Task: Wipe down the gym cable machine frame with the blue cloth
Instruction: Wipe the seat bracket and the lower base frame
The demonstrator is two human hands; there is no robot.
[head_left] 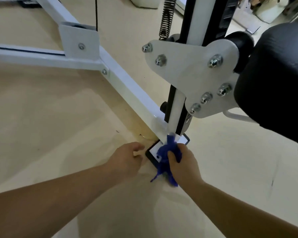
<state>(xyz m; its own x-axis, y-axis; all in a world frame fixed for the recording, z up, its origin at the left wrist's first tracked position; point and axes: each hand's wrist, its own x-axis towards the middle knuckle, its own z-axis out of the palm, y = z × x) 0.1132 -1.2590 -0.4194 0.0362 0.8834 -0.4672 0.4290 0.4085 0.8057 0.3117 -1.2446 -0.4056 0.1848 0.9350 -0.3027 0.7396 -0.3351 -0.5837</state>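
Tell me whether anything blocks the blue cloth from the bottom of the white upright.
Nothing visible does. The right hand grips the blue cloth, whose upper end lies against the foot of the white upright. The left hand is off to the left beside the base plate, out of the way.

Soft even light, wide-angle edge distortion.

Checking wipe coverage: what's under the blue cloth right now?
Blue cloth, gripped by the right hand, covers the white base plate at the foot of the upright post. Plate's left corner shows; the rest is hidden.
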